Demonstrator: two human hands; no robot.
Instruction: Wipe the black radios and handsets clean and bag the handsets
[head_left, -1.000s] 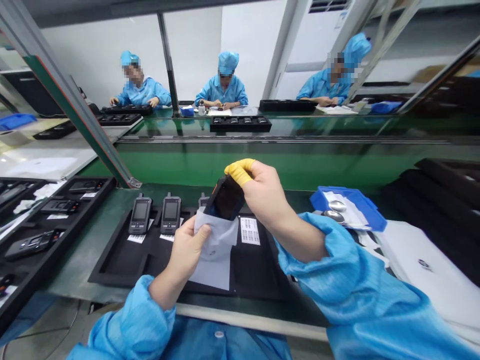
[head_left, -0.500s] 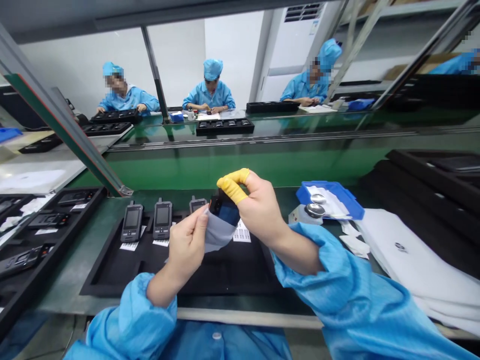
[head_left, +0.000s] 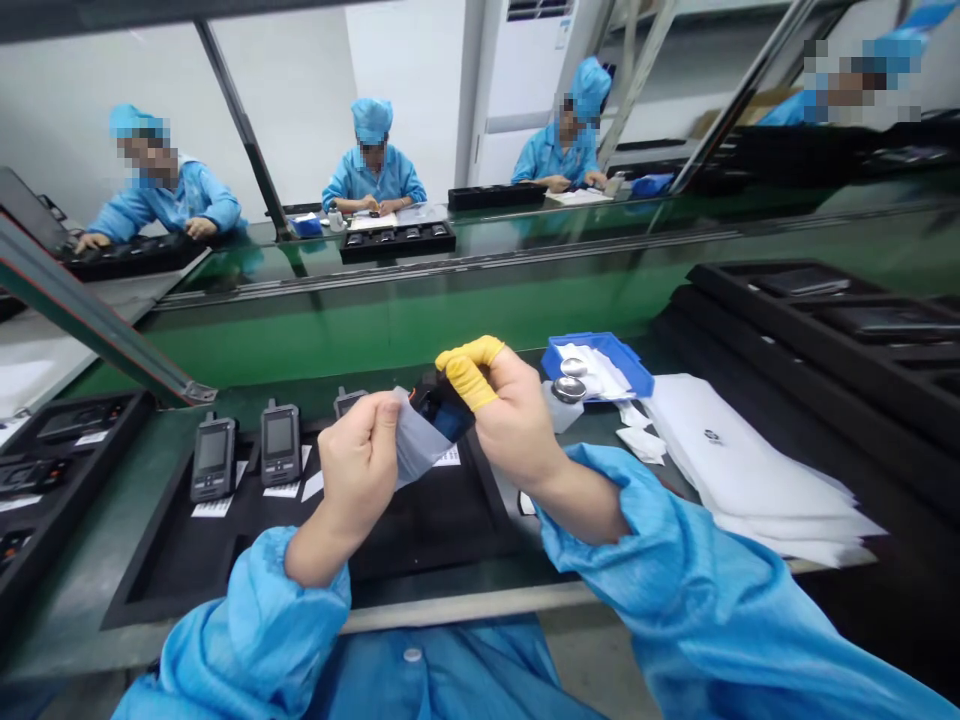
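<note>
In front of my chest, my left hand pinches the edge of a translucent white plastic bag. My right hand, with yellow finger cots on the thumb and a finger, grips a dark handheld device that lies partly behind or inside the bag; which of the two I cannot tell. Below them lies a black foam tray. Two upright-lying handheld radios with screens, one at the left and one beside it, rest there near white label slips. My left hand partly hides another radio.
A blue bin with white papers stands behind a metal-topped bottle. White printed bags are stacked at right, beside black trays. Another device tray lies left. Several co-workers sit across the green bench.
My view has swung to the right, so the bench and trays sit farther left. My hands have drawn slightly apart, both still holding the bag and the device.
</note>
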